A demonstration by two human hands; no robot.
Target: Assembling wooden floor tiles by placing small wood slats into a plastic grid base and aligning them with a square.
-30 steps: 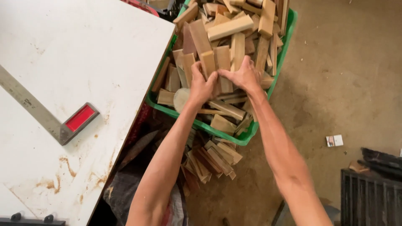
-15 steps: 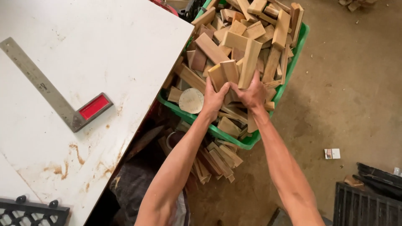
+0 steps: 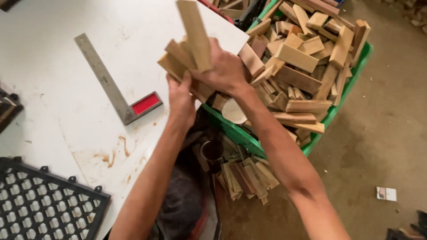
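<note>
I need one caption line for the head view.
Both hands lift a bundle of wooden offcuts over the white table, beside a green crate.

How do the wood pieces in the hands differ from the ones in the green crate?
The held wood pieces are a small bundle lifted over the white table, clamped between left hand and right hand; the crate's wood pieces are a large loose heap in the green crate. Both are light-brown offcuts.
</note>
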